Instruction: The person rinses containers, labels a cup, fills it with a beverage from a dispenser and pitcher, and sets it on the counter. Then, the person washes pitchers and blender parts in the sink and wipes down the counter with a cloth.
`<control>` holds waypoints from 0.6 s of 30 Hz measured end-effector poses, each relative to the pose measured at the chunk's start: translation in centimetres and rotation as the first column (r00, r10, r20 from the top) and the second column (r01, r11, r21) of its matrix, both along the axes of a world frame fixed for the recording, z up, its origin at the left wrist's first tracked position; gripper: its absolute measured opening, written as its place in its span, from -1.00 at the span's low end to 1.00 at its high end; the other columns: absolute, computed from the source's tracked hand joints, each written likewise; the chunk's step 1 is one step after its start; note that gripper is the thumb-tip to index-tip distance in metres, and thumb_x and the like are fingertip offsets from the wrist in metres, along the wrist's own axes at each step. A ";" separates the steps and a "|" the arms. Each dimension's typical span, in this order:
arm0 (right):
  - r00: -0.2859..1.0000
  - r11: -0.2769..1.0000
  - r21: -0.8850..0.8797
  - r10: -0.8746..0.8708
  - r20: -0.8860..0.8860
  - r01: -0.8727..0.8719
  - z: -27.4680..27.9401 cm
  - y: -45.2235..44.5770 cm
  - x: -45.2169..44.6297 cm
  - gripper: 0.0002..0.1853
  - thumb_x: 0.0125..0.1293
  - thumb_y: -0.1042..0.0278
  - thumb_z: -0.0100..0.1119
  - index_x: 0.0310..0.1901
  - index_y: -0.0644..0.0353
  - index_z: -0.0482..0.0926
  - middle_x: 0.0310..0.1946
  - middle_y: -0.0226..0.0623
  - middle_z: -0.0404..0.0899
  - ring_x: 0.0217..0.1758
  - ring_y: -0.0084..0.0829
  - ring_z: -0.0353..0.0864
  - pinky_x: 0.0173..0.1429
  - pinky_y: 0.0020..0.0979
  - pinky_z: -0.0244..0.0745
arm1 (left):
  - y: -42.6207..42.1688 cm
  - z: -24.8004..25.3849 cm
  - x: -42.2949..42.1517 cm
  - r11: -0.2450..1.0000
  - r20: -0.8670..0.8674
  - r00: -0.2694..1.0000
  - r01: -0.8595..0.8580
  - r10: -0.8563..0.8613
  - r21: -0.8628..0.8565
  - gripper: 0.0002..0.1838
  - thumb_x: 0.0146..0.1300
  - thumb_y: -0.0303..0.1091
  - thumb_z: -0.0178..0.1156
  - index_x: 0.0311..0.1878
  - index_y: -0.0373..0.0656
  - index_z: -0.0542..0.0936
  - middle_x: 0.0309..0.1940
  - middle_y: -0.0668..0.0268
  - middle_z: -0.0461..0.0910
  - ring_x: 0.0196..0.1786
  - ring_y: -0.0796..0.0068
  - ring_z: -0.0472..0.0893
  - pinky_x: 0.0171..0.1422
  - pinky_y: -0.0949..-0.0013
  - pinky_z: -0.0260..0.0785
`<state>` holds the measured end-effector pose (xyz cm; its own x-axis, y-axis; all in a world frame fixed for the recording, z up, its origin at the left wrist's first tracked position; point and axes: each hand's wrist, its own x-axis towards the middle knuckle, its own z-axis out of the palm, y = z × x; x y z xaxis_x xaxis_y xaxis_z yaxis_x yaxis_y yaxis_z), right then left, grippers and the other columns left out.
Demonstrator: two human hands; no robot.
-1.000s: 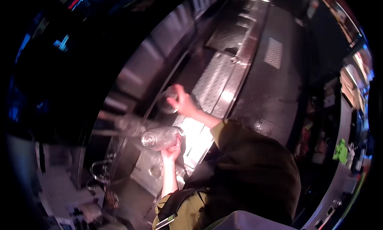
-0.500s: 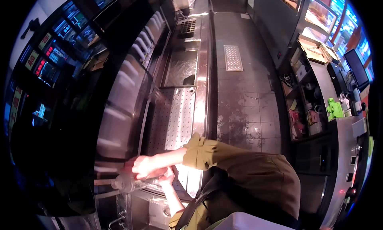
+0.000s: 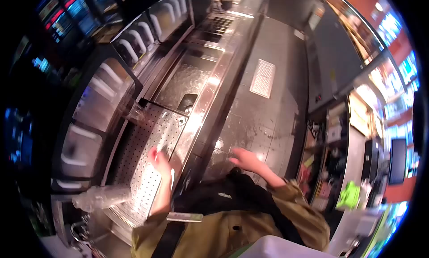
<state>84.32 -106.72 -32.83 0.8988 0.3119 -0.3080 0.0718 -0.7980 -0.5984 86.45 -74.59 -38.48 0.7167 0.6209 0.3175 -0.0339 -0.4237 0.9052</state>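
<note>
My left hand is over the perforated metal drain tray, its fingers partly blurred and apart. I see no thing clearly held in it. To its right, my right hand hovers in front of my body above the floor, fingers loosely spread and nothing in them. A clear plastic vessel, perhaps stacked cups, lies on its side at the tray's near left end, apart from both hands. Farther up the tray's left edge is another clear cup, blurred.
Beyond the tray is a sink basin with a dark object in it. Clear bins with white handles line the left. A metal floor plate lies in the aisle. Shelves and a bright green item are at right.
My hands have drawn away from the clear plastic vessel. The right hand moved rightward to my front; the left is now over the tray. The view has turned.
</note>
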 end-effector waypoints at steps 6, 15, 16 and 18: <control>0.984 0.994 -0.067 -0.097 -0.152 0.088 -2.2 -14.7 5.2 -0.48 0.10 -0.03 0.05 -0.04 0.23 0.39 -0.24 -0.02 0.52 -0.13 -0.06 0.48 -0.09 -0.20 0.39 | -9.3 2.8 24.2 0.817 -0.106 0.942 0.329 -0.318 0.474 -0.66 0.04 -0.34 0.09 -0.10 -0.27 0.43 -0.10 0.06 0.42 0.00 0.09 0.37 0.12 0.19 0.17; 0.977 0.991 -0.107 -0.095 -0.192 0.075 -3.5 -21.5 28.9 -0.49 0.15 -0.06 -0.01 -0.03 0.21 0.39 -0.23 -0.04 0.52 -0.13 -0.09 0.49 -0.07 -0.21 0.38 | -6.1 -7.0 46.9 0.751 -0.648 0.704 0.250 0.293 0.611 -0.53 0.11 -0.06 -0.04 -0.05 -0.24 0.39 -0.02 0.01 0.38 0.04 0.07 0.36 0.07 0.11 0.22; 0.980 0.991 -0.118 -0.085 -0.182 0.064 -2.6 -22.0 30.8 -0.49 0.14 -0.04 0.00 -0.04 0.23 0.39 -0.24 -0.02 0.51 -0.12 -0.08 0.48 -0.07 -0.19 0.38 | -6.0 -6.8 46.5 0.760 -0.665 0.693 0.263 0.280 0.594 -0.55 0.13 -0.08 -0.06 -0.06 -0.25 0.41 -0.08 0.00 0.41 -0.01 0.06 0.40 0.04 0.12 0.24; 0.990 0.989 -0.141 -0.071 -0.124 0.054 -0.2 -23.8 36.8 -0.51 0.13 0.02 0.02 -0.05 0.27 0.38 -0.24 0.01 0.50 -0.11 -0.05 0.47 -0.06 -0.16 0.38 | -7.2 -5.5 47.8 0.809 -0.693 0.669 0.233 0.269 0.540 -0.58 0.16 -0.10 -0.08 -0.10 -0.28 0.44 -0.16 -0.03 0.47 -0.07 0.05 0.45 0.00 0.12 0.27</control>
<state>121.09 -130.57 -33.08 0.8653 0.2033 -0.4581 -0.0512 -0.8735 -0.4842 134.23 -81.76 -44.02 0.8483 0.5294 -0.0098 0.5174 -0.8249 0.2276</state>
